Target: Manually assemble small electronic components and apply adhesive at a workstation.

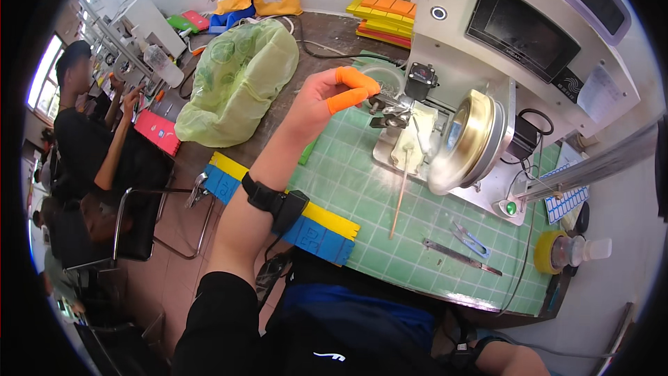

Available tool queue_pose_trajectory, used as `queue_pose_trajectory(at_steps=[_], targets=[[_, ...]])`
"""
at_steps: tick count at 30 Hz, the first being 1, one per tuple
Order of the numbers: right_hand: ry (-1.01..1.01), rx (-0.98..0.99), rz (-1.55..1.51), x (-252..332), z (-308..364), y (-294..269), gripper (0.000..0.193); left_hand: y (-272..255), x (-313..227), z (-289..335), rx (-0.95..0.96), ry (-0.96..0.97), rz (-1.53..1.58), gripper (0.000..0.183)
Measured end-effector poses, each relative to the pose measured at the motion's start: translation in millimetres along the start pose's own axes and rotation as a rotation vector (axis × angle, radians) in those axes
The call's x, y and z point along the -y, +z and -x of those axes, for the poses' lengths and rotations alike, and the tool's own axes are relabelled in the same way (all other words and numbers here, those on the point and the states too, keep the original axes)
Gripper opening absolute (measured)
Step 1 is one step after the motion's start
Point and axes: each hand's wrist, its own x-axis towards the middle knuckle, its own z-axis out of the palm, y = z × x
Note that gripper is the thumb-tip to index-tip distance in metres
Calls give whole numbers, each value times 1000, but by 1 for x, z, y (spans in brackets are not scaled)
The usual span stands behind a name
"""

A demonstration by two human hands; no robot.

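My left hand, with orange finger cots on its thumb and fingers, reaches to the small metal clamp of a benchtop machine. Its fingertips are pinched together at the clamp's left end. What sits between them is too small to make out. To the right of the clamp stands a round brass-coloured wheel, its lower edge smeared. A thin wooden stick slopes down from the clamp's base onto the green tiled mat. Of my right arm only a bent part shows at the lower right edge; the hand is out of view.
Tweezers and a flat metal tool lie on the mat. Left of my hand stands a bin lined with a yellow-green bag. Blue and yellow strips line the front edge. Another person sits at the left.
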Motion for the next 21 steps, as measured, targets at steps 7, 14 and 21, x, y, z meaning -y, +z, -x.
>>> queue_pose_trajectory(at_steps=[7, 14, 21], targets=[[-8, 44, 34, 3, 5, 2, 34, -7, 3, 0, 3, 1, 17, 14], [11, 239, 36, 3, 4, 1, 34, -4, 1, -1, 13, 7, 28, 14], [-28, 85, 5, 0, -3, 4, 31, -2, 3, 1, 9, 7, 36, 15]])
